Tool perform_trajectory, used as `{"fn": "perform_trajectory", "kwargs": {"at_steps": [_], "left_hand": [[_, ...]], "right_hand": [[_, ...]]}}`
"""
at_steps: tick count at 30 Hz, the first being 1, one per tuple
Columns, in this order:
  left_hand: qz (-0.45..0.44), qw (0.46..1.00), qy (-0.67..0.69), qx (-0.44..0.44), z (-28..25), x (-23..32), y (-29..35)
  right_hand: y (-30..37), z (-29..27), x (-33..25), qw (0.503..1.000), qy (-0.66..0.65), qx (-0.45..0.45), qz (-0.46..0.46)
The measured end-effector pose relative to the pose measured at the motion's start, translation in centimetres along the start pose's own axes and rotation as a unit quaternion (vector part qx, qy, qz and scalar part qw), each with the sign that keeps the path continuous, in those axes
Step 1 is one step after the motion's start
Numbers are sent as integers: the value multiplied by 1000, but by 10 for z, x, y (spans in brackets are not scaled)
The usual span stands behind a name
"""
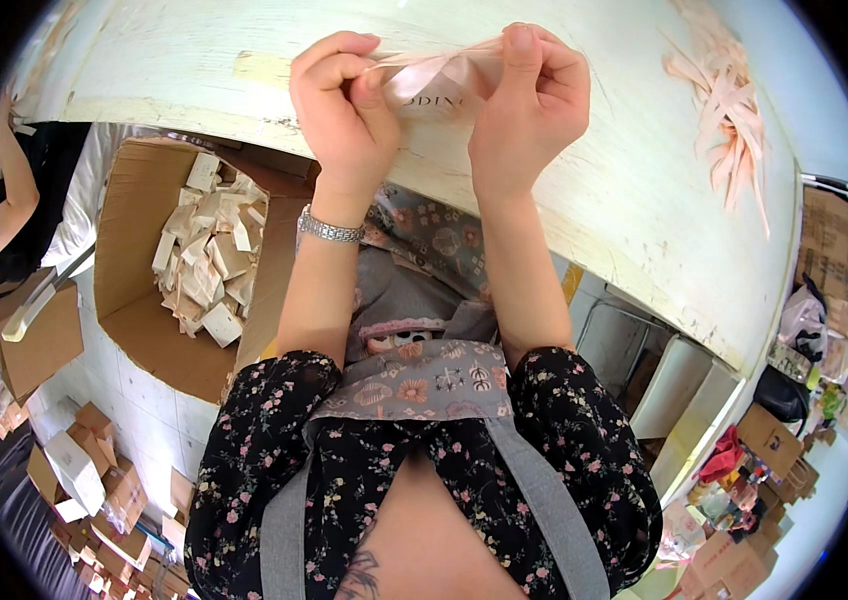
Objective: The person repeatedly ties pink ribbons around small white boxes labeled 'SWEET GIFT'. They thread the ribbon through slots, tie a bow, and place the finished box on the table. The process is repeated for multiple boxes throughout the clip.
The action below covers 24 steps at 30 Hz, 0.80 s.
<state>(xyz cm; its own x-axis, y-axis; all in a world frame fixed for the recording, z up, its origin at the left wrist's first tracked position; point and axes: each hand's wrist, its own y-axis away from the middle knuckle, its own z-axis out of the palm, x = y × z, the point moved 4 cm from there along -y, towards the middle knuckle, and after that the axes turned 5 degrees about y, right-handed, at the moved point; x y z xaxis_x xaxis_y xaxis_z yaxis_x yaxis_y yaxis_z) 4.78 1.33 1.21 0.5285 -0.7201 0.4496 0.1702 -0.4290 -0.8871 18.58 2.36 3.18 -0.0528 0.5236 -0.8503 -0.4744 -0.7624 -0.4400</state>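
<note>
Both hands are raised over the pale work table (594, 170) and pinch one small pale pink ribbon piece (434, 80) with a bow-like fold. My left hand (344, 100), with a metal watch band on its wrist, grips the ribbon's left end between thumb and fingers. Its right end is held by my right hand (529, 100). The ribbon hangs just above the table top, partly hidden by my fingers.
A heap of loose pink ribbon strips (729, 110) lies on the table at the right. Under the table's left side stands an open cardboard box (144, 300) with several small pale folded pieces. Another person (4, 200) sits at the far left. Cartons litter the floor.
</note>
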Motion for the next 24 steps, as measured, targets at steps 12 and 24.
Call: {"fn": "perform_trajectory", "kwargs": {"at_steps": [12,24], "left_hand": [[-95,990,71,-79,-4,0,-22],[-251,924,289,16,-10,-2,-11]], "right_hand": [[-3,-13,3,992,23,-118,35],[3,-2,-4,997,69,-21,-11]]}}
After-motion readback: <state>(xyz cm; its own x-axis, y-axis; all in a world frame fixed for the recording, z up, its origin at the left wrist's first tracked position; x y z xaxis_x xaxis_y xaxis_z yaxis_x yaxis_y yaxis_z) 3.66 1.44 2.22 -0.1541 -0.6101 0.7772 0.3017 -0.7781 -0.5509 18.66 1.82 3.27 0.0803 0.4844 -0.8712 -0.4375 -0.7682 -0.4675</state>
